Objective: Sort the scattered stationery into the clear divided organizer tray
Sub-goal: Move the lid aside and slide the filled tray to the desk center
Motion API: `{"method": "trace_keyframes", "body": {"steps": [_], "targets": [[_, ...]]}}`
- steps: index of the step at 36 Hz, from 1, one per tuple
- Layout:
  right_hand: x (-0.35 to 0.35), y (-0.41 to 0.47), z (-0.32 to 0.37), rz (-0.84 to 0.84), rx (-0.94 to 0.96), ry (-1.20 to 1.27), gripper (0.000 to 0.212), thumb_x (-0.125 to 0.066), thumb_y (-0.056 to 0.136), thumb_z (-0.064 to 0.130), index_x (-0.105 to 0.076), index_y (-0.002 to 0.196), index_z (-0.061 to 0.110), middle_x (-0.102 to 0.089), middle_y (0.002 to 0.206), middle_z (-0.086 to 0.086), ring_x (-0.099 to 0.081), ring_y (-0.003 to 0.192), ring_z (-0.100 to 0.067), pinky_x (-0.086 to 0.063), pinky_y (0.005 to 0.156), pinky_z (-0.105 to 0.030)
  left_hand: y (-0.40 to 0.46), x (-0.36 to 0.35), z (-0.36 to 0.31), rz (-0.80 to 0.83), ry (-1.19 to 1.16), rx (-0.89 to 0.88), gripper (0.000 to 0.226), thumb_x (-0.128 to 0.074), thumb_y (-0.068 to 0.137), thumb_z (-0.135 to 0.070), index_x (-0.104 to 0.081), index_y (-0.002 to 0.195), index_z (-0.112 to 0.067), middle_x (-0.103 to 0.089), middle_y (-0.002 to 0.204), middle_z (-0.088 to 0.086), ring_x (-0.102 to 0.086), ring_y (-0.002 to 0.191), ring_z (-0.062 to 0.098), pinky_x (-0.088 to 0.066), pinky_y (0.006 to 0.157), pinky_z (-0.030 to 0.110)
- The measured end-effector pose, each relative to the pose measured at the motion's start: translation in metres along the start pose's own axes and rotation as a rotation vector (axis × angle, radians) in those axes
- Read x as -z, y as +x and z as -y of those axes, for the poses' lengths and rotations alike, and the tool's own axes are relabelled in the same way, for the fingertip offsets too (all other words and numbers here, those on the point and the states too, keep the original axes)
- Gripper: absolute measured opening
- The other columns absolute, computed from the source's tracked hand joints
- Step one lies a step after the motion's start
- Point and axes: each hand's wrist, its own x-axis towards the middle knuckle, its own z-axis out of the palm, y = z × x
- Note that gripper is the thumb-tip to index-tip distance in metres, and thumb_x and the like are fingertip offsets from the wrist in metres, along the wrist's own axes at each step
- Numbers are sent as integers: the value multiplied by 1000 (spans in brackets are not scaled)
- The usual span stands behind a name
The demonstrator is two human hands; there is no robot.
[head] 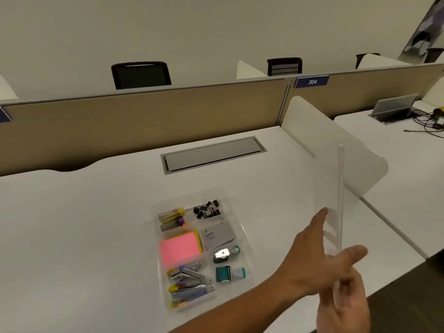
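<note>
Evidently the organizer tray (242, 233) lies left of both hands, long axis near-to-far, compartments filled. Left hand (319, 258) and right hand (346, 306) hold an upright clear sheet (340, 188) above the worktop (84, 236).

Pink sticky notes (180, 250), black binder clips (208, 209)

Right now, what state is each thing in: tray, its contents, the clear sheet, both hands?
organizer tray: flat on desk, uncovered, filled
binder clips: piled in far-right compartment
pink sticky notes: stacked in tray
staplers: in near-left compartment
clear sheet: upright, held off tray
left hand: holding sheet
right hand: holding sheet's lower edge
</note>
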Motion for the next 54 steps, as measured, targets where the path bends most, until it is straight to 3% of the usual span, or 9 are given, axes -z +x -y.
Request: {"method": "trace_keyframes", "body": {"steps": [6,11,16,20,30,37,41,50,54], "targets": [[-19,-46,8,-119,319,-381,69,-84,70,-3,-51,122,28,-38,148,6,-43,126,-5,-38,106,-19,-27,7,10,-88,-68,-145,40,-38,97,-52,-34,137,-51,-55,138,-12,-62,109,2,-41,78,1],[16,-48,7,55,455,-624,77,-82,67,45,-35,126,57,-17,159,26,-20,135,19,-24,110,-36,-36,18,0,-105,-153,-200,36,-44,101,-35,-45,137,-39,-56,139,-9,-59,123,16,-53,95,33],[82,0,6,-462,393,-332,78,-53,80,78,-32,146,43,-35,148,31,-36,139,-8,-30,106,-42,-50,28,-8,-97,-244,-153,35,-47,101,-26,-52,136,-23,-61,134,1,-63,116,20,-57,90,36],[140,64,-6,-464,103,-355,83,-42,75,91,-43,137,35,-51,135,3,-48,132,-35,-39,99,-44,-60,33,-11,-108,-229,-151,34,-48,102,-23,-52,135,-17,-59,135,5,-63,116,24,-56,91,42],[106,99,35,38,162,-170,85,-64,65,77,-43,138,41,-60,128,7,-66,106,-17,-49,98,-48,-60,38,-13,-181,-439,-98,32,-55,99,-23,-56,129,-12,-65,126,11,-67,108,31,-56,85,57],[95,118,31,227,231,-157,68,-67,87,42,-33,146,44,-64,125,16,-70,103,-16,-59,75,-23,-56,38,7,-622,-499,-125,48,-68,91,-27,-46,134,-25,-66,116,9,-73,89,31,-61,68,51],[84,127,19,375,187,-209,55,-68,84,43,-39,122,69,-66,121,17,-72,94,-10,-63,73,-33,-60,47,28,-782,-402,-87,42,-60,96,-24,-48,137,-27,-70,113,1,-74,86,27,-62,65,41],[50,123,-18,640,77,-333,72,-66,92,26,-27,153,32,-60,130,9,-67,105,-19,-54,89,-43,-95,70,71,-989,-194,134,22,-55,99,-30,-59,119,-38,-66,114,-18,-66,107,16,-56,74,21],[20,122,-24,736,45,-391,79,-67,92,25,-21,156,24,-50,146,6,-55,124,-16,-39,102,-35,-107,78,96,-1096,-96,229,31,-51,100,-31,-53,130,-40,-58,134,-15,-53,125,13,-49,102,36]]}}
